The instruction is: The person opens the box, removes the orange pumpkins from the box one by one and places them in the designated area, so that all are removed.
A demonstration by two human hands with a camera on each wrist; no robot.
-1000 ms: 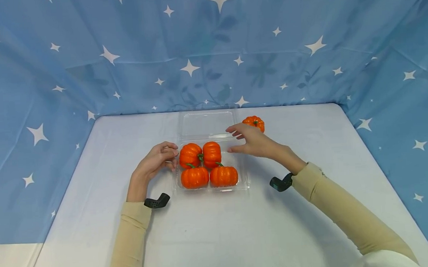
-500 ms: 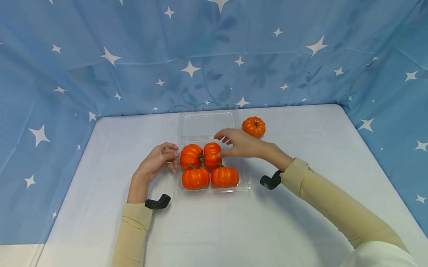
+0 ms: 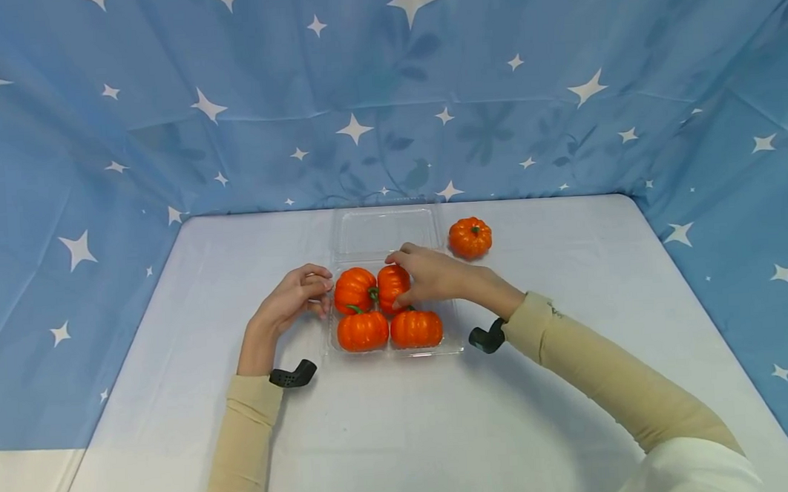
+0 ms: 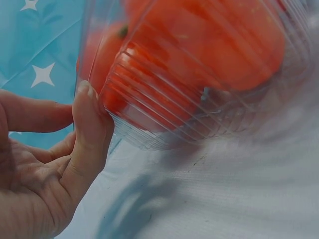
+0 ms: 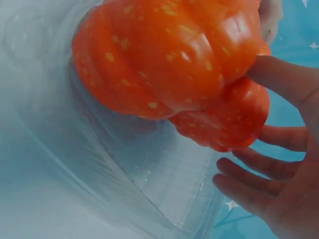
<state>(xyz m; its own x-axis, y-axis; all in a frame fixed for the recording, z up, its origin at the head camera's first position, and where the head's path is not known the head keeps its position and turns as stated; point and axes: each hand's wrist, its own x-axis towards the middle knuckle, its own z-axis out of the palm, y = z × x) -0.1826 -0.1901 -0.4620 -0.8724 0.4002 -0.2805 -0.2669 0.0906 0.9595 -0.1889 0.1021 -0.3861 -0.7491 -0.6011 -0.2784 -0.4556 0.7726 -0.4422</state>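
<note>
A clear plastic clamshell container [image 3: 454, 336] lies with several orange toy pumpkins in its base. My left hand [image 3: 296, 292] is at the container's left side; in the left wrist view its thumb and index finger pinch the edge of the clear wall [image 4: 149, 94]. With thumb in front and fingers behind, my right hand [image 3: 432, 274] holds the back-right pumpkin [image 3: 391, 282]. The same pumpkin [image 5: 227, 119] shows partly behind the front-right pumpkin [image 5: 164, 55] in the right wrist view. Beside it sit the back-left pumpkin [image 3: 354, 290] and the front-left pumpkin [image 3: 362, 331].
The container's clear lid [image 3: 388, 231] is folded back flat toward the rear of the white table [image 3: 404, 439]. One more pumpkin [image 3: 470, 238] sits outside, right of the lid. A blue curtain with white stars [image 3: 386, 90] surrounds the table's back and sides.
My right hand has moved left from the container's right side, near the loose pumpkin, and has taken hold of the back-right pumpkin. The left hand keeps its place at the container.
</note>
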